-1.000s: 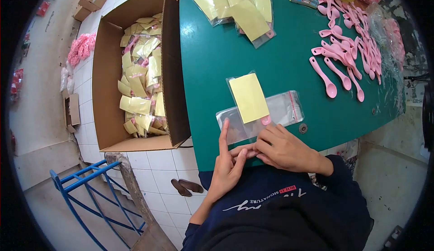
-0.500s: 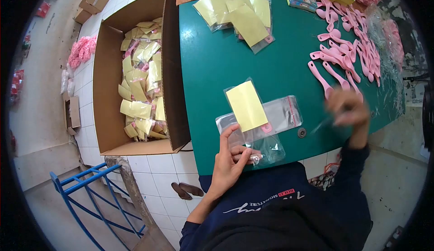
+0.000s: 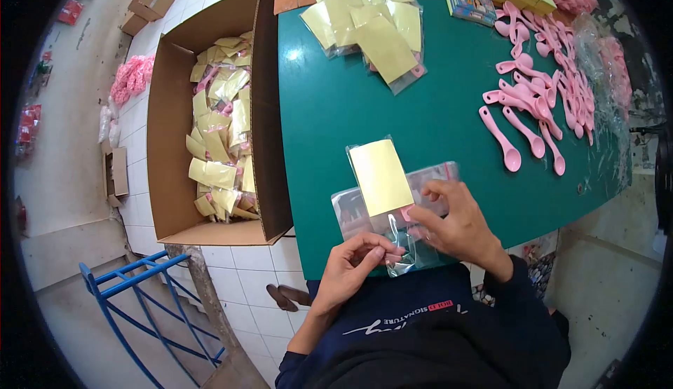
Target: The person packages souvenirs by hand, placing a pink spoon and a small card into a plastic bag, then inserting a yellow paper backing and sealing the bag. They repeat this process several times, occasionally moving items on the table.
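Head view: left hand [image 3: 354, 263] pinches a clear bag [image 3: 402, 268] by the near edge of the counter [image 3: 336, 108], right hand [image 3: 460, 226] curled beside it, grip unclear from here, bag-handling underway, seemingly calling for steadiness next.

Single head cam, wide fisheye, dark corners; looks forward and steeply down over wearer's torso [image 3: 420, 340] onto green surface [image 3: 329, 115], close range.

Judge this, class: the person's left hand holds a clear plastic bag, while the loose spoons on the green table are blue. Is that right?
Not quite: the spoons are pink, not blue, as the head view shows. The rest stands: they lie loose on the green table, and the left hand holds a clear plastic bag.
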The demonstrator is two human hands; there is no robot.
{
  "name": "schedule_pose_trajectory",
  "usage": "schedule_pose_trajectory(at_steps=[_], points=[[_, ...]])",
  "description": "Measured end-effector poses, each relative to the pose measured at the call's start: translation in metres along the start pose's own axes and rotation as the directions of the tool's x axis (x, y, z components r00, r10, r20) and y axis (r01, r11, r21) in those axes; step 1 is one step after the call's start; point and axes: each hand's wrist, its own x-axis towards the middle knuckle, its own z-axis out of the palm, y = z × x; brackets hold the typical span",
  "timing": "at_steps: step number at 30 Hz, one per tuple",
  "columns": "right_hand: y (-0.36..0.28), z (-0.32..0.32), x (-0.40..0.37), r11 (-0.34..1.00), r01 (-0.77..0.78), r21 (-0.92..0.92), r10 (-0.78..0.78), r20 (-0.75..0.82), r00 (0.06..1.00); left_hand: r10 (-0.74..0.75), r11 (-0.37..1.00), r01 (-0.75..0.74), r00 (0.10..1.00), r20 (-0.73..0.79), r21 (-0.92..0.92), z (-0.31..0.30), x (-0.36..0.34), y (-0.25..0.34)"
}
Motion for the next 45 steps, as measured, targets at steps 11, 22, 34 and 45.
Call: schedule_pose_trajectory(at_steps=[11, 22, 34, 45], points=[[0.005, 0.002, -0.002, 0.931, -0.006, 0.365, 0.036, -0.076, 0.996, 0.382, 0.646, -0.226, 0.923, -0.051, 0.729, 0.002, 0.009, 0.006], [-0.018, 0.017, -0.004, 0.325, -0.420, 0.847, 0.527, 0.207, 0.825, 0.328, 0.737, -0.130, 0.927, -0.182, 0.663, 0.009, 0.007, 0.006], [-0.027, 0.031, 0.001, 0.366, -0.441, 0.820, 0.679, 0.088, 0.729, 0.266, 0.929, -0.086, 0.830, -0.491, 0.359, 0.018, 0.012, -0.004], [-0.030, 0.023, 0.006, 0.540, -0.471, 0.697, 0.602, 0.072, 0.795, 0.267, 0.852, -0.048, 0.897, -0.353, 0.522, 0.010, 0.008, 0.004]])
